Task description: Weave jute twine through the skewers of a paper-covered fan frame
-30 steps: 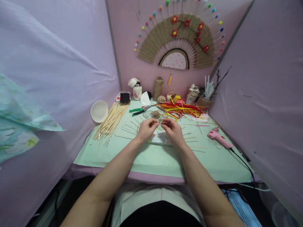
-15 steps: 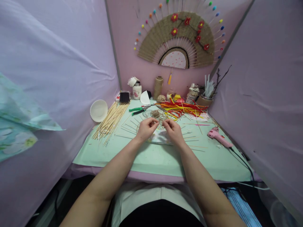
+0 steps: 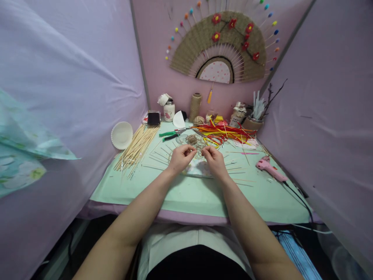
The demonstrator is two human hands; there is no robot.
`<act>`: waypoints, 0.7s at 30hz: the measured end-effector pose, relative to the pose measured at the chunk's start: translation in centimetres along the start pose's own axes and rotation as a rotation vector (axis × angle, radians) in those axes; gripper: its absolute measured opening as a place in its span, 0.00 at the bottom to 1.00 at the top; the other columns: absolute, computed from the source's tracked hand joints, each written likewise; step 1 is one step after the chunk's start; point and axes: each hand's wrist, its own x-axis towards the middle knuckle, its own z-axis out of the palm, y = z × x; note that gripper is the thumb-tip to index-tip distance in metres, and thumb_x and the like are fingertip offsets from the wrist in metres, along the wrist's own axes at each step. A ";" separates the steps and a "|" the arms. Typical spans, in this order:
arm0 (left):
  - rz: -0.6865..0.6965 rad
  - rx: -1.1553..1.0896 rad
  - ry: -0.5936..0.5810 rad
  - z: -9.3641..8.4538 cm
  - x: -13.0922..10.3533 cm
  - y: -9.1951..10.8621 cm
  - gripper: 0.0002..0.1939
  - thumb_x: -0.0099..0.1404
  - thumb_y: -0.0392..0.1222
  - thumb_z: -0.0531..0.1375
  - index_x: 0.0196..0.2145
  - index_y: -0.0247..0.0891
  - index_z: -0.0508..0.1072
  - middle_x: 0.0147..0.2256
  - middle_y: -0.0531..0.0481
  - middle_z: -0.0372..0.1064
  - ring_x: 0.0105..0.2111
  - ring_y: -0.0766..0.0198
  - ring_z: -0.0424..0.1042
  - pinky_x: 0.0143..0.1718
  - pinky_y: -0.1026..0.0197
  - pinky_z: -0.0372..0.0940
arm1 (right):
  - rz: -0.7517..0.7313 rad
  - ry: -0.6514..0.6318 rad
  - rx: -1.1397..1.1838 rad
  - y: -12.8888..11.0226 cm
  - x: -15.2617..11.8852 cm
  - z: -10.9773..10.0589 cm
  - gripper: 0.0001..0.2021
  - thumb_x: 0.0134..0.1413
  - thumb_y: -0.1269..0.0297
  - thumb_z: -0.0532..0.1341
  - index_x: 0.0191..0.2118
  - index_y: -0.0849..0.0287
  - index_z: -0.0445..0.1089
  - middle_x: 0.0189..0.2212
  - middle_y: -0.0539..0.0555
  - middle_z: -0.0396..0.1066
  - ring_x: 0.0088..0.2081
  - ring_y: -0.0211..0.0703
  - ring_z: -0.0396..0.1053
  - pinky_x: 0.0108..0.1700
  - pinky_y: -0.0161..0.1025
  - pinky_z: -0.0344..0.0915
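Note:
My left hand (image 3: 182, 157) and my right hand (image 3: 214, 158) face each other over the middle of the table, thumbs and fingertips pinched. Thin tan twine (image 3: 199, 144) lies in loose loops at the fingertips, and both pinches appear to be on it; the exact grip is too small to see. Just beyond sits a small ball of twine (image 3: 192, 139). Beneath the hands is a pale floral half-round piece (image 3: 198, 169), partly covered by them. Thin sticks (image 3: 159, 158) fan out from it on both sides.
Green-handled pliers (image 3: 170, 136) lie behind my left hand, with a pile of bamboo sticks (image 3: 138, 146) to the left. Red and yellow pipe cleaners (image 3: 230, 133) spread behind my right hand. A pink glue gun (image 3: 271, 170) with a black cord lies right. A twine spool (image 3: 195, 105) stands at the back.
My hands stay almost in place, still pinched, with the right one a touch farther right. The whole view has shifted slightly.

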 end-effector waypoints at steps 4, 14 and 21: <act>0.001 -0.007 -0.007 0.0 0.0 0.1 0.07 0.58 0.42 0.61 0.28 0.36 0.75 0.18 0.58 0.57 0.21 0.70 0.56 0.25 0.64 0.53 | 0.010 0.005 0.010 -0.1 -0.1 0.0 0.10 0.56 0.58 0.57 0.28 0.57 0.66 0.24 0.48 0.64 0.28 0.39 0.59 0.33 0.36 0.58; 0.003 -0.004 -0.005 0.0 0.0 0.2 0.08 0.58 0.43 0.61 0.28 0.36 0.75 0.18 0.58 0.57 0.21 0.70 0.55 0.26 0.64 0.53 | 0.005 0.016 0.029 0.0 0.0 0.1 0.08 0.54 0.58 0.60 0.30 0.57 0.67 0.25 0.49 0.66 0.28 0.39 0.61 0.33 0.37 0.60; -0.016 -0.018 0.002 0.0 0.0 0.3 0.08 0.58 0.44 0.61 0.29 0.36 0.75 0.17 0.58 0.56 0.20 0.70 0.55 0.25 0.64 0.53 | -0.001 0.018 0.014 0.2 0.0 0.1 0.07 0.54 0.60 0.60 0.31 0.57 0.68 0.26 0.49 0.68 0.29 0.39 0.63 0.34 0.37 0.61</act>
